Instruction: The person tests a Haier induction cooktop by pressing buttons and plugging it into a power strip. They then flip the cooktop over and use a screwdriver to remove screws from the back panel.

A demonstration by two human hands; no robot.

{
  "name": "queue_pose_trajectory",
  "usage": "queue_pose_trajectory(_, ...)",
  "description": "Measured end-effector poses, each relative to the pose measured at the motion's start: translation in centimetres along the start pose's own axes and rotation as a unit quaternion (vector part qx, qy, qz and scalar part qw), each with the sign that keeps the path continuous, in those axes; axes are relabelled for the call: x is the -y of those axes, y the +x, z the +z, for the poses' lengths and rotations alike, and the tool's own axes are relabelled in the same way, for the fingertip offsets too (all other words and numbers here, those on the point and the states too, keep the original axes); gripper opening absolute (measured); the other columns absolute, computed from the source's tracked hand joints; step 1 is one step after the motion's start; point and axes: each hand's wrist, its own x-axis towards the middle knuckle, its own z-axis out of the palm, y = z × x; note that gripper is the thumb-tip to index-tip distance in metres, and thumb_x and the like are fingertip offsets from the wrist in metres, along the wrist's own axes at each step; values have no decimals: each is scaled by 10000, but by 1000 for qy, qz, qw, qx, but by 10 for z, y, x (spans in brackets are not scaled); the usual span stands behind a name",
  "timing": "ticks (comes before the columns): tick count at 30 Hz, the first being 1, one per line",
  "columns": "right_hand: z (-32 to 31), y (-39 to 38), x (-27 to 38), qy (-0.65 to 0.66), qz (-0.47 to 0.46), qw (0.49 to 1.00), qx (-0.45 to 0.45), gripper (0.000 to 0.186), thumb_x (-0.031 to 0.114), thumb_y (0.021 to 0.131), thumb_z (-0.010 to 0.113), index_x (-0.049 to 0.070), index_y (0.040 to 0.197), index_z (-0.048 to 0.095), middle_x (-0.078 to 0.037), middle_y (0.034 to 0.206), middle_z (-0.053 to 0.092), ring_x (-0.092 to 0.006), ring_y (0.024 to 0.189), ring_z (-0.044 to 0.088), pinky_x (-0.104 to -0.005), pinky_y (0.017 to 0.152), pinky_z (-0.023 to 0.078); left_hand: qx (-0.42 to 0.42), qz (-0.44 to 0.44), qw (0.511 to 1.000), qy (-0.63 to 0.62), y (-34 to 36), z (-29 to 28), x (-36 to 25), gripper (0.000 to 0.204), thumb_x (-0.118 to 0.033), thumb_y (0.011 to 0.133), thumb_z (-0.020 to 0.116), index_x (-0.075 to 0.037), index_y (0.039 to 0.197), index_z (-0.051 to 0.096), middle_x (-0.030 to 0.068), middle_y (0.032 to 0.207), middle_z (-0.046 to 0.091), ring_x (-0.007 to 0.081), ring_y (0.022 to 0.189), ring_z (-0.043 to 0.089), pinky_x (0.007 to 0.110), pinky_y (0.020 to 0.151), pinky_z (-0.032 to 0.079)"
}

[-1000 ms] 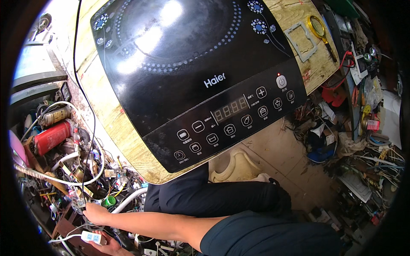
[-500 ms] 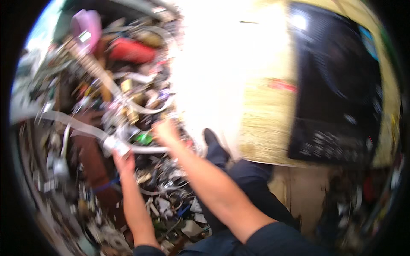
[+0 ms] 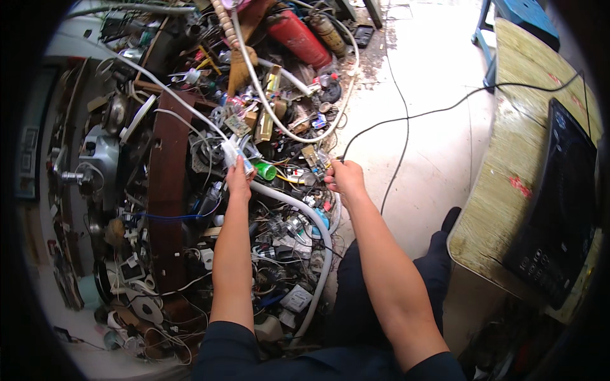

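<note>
My left hand (image 3: pixel 239 178) is closed around a white power strip (image 3: pixel 235 154), with a white cable running from it up to the upper left. To its right, my right hand (image 3: pixel 344 176) pinches the end of a thin black cord (image 3: pixel 406 118); the plug itself is mostly hidden by my fingers. The cord runs across the pale floor and up over the wooden table. Beneath both hands lies a dense heap of parts and cables, with a green cap (image 3: pixel 266 170) between them and small circuit boards (image 3: pixel 311 156) beside my right hand.
On the right, a black induction cooker (image 3: pixel 549 203) lies on the wood-patterned table (image 3: pixel 483 209), near a blue stool (image 3: pixel 527 23). A red cylinder (image 3: pixel 298 41), a brown board (image 3: pixel 166 190) and a thick white hose (image 3: pixel 327 267) lie in the clutter on the left.
My view has swung left from the cooker to the junk pile, moving the table rightward. Both hands have risen in the picture, the left still holding the power strip.
</note>
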Motion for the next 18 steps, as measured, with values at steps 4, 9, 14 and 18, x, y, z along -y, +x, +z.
queue_pose_trajectory(4, 3, -11, 18, 26, 38, 998, 39, 205, 268, 1004, 674, 77, 929, 668, -5, 757, 621, -96, 622, 595, -247, 499, 458, 60, -17, 997, -36, -14, 12, -8, 421, -448, 1027, 664, -59, 1183, 621, 74, 997, 718, 209, 817, 731, 328, 627, 624)
queue_pose_trajectory(9, 8, -34, 44, 18, 22, 987, 157, 153, 240, 940, 769, 107, 893, 710, 54, 681, 544, -67, 518, 427, -231, 459, 328, 123, 0, 986, -113, -70, 37, -48, 458, -493, 1050, 560, -79, 1237, 611, 91, 993, 718, 227, 791, 730, 333, 599, 580)
queue_pose_trajectory(14, 48, -89, 52, 77, -55, 964, 248, 185, 163, 920, 811, 59, 1051, 730, 29, 789, 647, -38, 545, 464, -199, 478, 351, 175, 44, 974, -138, -127, 49, -89, 479, -514, 1068, 468, -80, 1216, 605, 84, 940, 703, 206, 697, 676, 333, 602, 522)
queue_pose_trajectory(18, 59, -104, 52, 151, -124, 936, 292, 185, 153, 962, 772, 31, 1093, 726, 17, 777, 634, -51, 587, 534, -205, 528, 419, 175, 72, 974, -127, -176, 69, -116, 511, -555, 1086, 414, -101, 1219, 606, 46, 929, 706, 169, 727, 675, 314, 602, 501)
